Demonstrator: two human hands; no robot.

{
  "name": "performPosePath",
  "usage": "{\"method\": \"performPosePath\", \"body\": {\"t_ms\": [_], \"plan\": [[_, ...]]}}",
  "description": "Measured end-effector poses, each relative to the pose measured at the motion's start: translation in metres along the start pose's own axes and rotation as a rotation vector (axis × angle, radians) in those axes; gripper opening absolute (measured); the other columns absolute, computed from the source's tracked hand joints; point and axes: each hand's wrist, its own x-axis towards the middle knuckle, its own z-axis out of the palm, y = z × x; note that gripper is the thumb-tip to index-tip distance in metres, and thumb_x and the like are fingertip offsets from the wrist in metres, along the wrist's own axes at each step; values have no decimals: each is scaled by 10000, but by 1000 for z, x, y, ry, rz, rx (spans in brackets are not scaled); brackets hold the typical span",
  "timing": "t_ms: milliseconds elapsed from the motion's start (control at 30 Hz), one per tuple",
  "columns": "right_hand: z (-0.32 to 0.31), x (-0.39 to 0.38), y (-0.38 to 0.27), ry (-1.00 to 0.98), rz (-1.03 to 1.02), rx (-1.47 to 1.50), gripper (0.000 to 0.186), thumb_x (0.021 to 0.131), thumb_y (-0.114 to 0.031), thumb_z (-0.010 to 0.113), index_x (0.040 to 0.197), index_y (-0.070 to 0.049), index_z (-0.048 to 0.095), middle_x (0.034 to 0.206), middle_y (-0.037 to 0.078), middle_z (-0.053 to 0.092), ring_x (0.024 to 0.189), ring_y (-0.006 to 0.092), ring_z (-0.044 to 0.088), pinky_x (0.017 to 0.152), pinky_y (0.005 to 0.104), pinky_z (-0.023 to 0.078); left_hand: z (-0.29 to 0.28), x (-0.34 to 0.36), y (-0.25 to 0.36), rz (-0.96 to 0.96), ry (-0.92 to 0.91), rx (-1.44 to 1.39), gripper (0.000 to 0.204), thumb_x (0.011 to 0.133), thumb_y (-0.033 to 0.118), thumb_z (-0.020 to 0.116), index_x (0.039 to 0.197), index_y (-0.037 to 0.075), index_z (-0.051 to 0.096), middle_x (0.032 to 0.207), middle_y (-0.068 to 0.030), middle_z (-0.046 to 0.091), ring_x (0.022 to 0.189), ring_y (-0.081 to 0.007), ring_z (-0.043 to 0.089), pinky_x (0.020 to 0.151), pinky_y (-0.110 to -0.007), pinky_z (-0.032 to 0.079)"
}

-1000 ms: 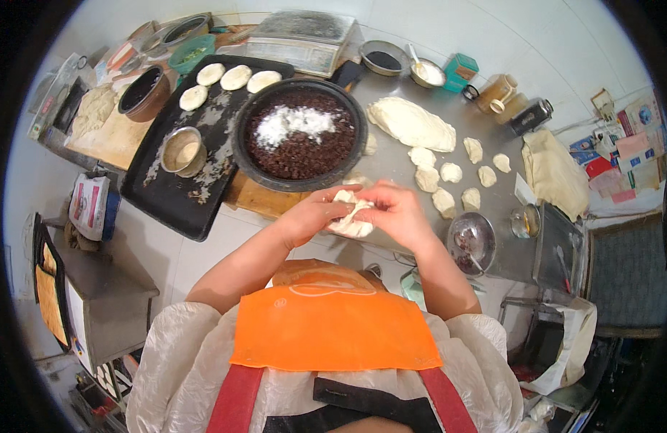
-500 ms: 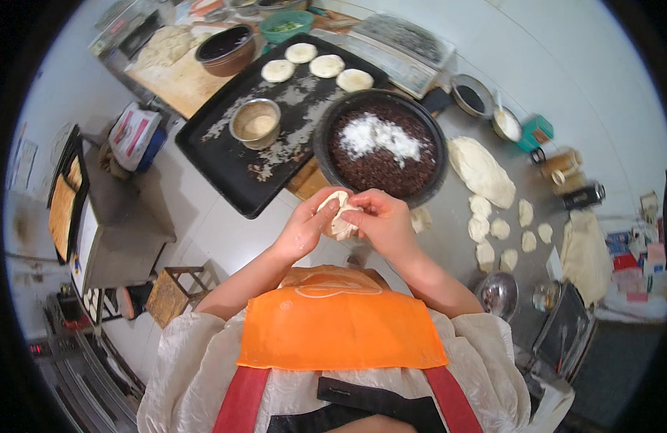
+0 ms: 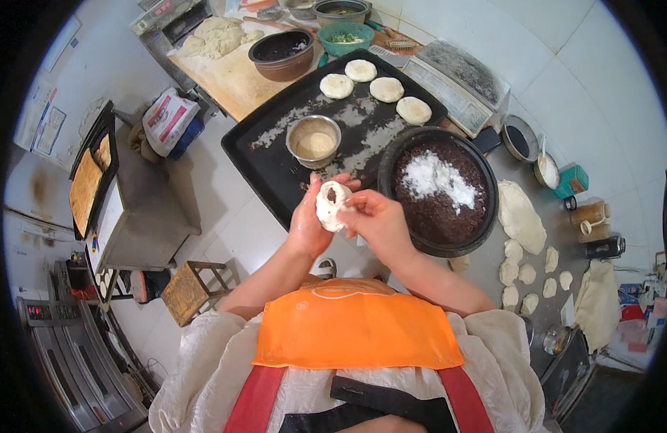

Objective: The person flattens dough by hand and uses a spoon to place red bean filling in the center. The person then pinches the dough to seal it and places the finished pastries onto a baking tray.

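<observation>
A ball of white dough (image 3: 326,214) sits in my left hand (image 3: 306,220), whose fingers curl round it from below and behind. Dark filling shows through a small gap at its top. The fingers of my right hand (image 3: 380,219) pinch the dough's right edge. Just beyond and to the right of my hands is a round black pan (image 3: 384,169) of dark crumbly filling (image 3: 428,222), topped with a heap of white powder (image 3: 441,180). A black baking tray (image 3: 265,167) lies beyond my left hand, carrying a metal bowl (image 3: 297,144) and several flat dough rounds (image 3: 387,89).
Several small dough pieces (image 3: 527,273) and a larger dough slab (image 3: 519,218) lie on the grey worktop at right. A scale (image 3: 449,94) stands behind the tray. A brown bowl (image 3: 283,66) rests on the wooden board at back left. On the floor at left is a wooden stool (image 3: 185,294).
The dough has turned in my hands, and a gap with dark filling now faces up. My left fingers have opened out behind it. The whole view has shifted, with the surroundings further right.
</observation>
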Motion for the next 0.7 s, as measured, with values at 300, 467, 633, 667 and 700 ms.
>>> {"method": "performPosePath", "body": {"t_ms": [300,467,633,667,700], "plan": [[33,59,-42,-245,-514,-820,245,687,-28,680,911,-40,582,948,129,600,857,345,578,787,413,482,-30,10,45,-152,-16,44,448,1024,446,413,1189,59,566,1071,-74,636,995,-193,631,828,-354,530],[51,69,-24,-328,-515,-790,328,719,-53,728,1030,-54,622,909,100,617,826,303,613,730,377,504,-52,17,54,-264,77,33,448,1007,475,438,1111,65,585,1043,-83,644,929,-215,649,797,-370,538],[56,71,9,-351,-665,-979,461,732,-91,747,1173,-55,616,1002,104,651,886,302,628,765,367,515,-80,27,53,-382,67,-77,512,1007,522,379,1135,74,593,1028,-75,674,949,-230,658,820,-393,541],[58,68,5,-283,-565,-909,534,717,-112,767,1218,-55,591,1075,119,633,956,311,616,808,367,510,-77,25,57,-347,80,-71,521,1011,521,369,1137,67,591,1044,-83,669,949,-233,655,821,-394,537],[60,64,-6,-216,-467,-841,609,703,-133,788,1264,-54,566,1149,135,615,1026,320,603,851,368,504,-70,23,64,-311,90,-67,529,1014,520,360,1139,59,588,1061,-92,664,948,-237,651,821,-396,533]]}}
